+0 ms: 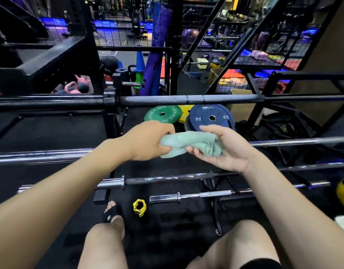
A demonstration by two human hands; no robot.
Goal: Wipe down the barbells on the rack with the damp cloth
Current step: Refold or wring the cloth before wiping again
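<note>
Lying bunched and twisted between both hands, long axis running left to right: the damp cloth [188,145], pale mint green, soft and wrinkled, folded into thick rolls. Hanging in the air above a chrome barbell [41,156] crossing the rack [254,113] from side to side, parallel to the cloth. Gripping the cloth's left end: the left hand [148,141], knuckles up, fingers curled round the fabric. Cradling the right end: the right hand [225,150], palm turned inward and up, thumb stretched over the top, fingers curling beneath. Sitting higher on the rack, also running sideways: a black barbell [186,99]. Lying lower, nearer the floor: two more bars [167,179], same orientation. Leaning behind the hands: blue [212,117], green [163,113] and yellow plates [184,112].
</note>
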